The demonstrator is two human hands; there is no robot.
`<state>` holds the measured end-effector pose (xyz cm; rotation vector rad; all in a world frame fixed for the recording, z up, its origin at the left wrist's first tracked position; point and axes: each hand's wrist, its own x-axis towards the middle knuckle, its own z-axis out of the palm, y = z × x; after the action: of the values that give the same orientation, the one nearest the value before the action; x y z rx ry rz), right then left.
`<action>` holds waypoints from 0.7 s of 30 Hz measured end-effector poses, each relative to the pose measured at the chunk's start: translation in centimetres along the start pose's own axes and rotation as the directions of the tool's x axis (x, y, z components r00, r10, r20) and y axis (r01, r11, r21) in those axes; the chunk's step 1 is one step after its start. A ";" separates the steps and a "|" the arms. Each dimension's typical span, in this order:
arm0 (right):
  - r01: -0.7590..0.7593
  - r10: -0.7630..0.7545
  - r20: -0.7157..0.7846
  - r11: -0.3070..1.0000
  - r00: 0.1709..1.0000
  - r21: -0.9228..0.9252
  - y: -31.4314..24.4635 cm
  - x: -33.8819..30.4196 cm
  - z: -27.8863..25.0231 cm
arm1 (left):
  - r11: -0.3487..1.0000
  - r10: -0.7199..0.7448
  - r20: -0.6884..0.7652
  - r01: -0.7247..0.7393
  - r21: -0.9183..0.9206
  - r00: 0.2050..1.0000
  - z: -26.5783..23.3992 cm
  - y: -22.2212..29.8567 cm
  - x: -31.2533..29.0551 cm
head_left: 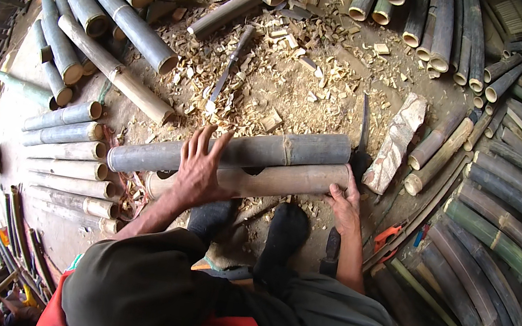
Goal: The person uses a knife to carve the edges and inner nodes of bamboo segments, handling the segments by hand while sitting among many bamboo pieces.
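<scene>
"Two tubes, a dark tube [270,150] and a pale tube [292,182], are before the feet [289,227]. How do they lie?"

"Side by side, slightly slanting. The dark tube is on the far side, the pale tube on the near side."

"And what does the left hand [198,165] do?"

"It lies across both tubes, left of their middle, with its fingers spread over the dark tube. Whether it grips firmly, one cannot tell."

"What about the right hand [345,207]?"

"This one is gripping the pale tube at its right end; the thumb is on the near side."

"Which things are around them?"

"Beyond the tubes, a knife [222,80] lies among pale chips [263,105]. Near their right end there is a blade [365,121], and to the right of it a rough block [398,144]. More bamboo lies in a row [72,169] at the left and in a stack [502,215] at the right."
</scene>
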<state>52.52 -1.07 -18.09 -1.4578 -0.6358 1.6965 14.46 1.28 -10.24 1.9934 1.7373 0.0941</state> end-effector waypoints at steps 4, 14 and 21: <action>-0.042 0.042 -0.027 0.999 0.999 0.003 -0.2 0.2 0.5 | 0.980 0.098 0.006 -0.097 0.172 0.995 3.4 -2.7 -3.1; 0.111 -0.115 0.033 0.988 0.993 0.112 -1.4 2.9 2.4 | 0.964 0.187 0.105 -0.204 0.174 0.977 -1.2 -5.2 3.6; 0.023 -0.026 0.094 0.999 0.995 0.039 -3.4 2.5 1.9 | 0.993 -0.026 -0.113 0.040 0.115 0.993 2.2 -3.7 -2.2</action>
<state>51.45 3.09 -16.43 -1.3445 -0.6664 1.7577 11.52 -1.26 -13.10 2.0774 1.8848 0.0960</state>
